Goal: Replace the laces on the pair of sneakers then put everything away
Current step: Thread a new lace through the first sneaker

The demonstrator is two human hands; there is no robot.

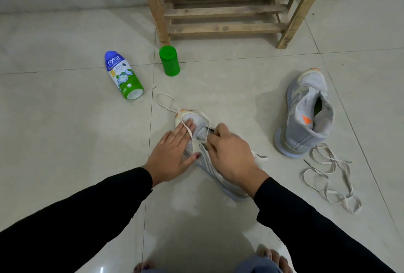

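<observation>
So I'm on sneaker 1 of 2 here, working the lace point(187, 129) at the bottom eyelets near the toe. Honestly can't tell from this angle whether it's going in or coming out, but my guess is it's the threading bit.

My left hand point(172, 152) is flat on the near sneaker point(193, 118), fingers point(185, 126) straight and spread, just pressing it down on the floor point(65, 120) so it doesn't skid. The lace runs right over those fingers and loops out past the toe. My right hand point(231, 154) is curled up over the tongue, fingers point(213, 139) pinching the lace right at the eyelets.

Next move, I reckon: pull the slack through with the right while the left keeps the shoe pinned, then find the next eyelet up. Needs a tidy pinch on the tip, and that loop can snag.

The other sneaker point(303, 124) sits well off to my right with no lace in it, and a loose lace point(330, 176) is piled just beside its heel.
</observation>
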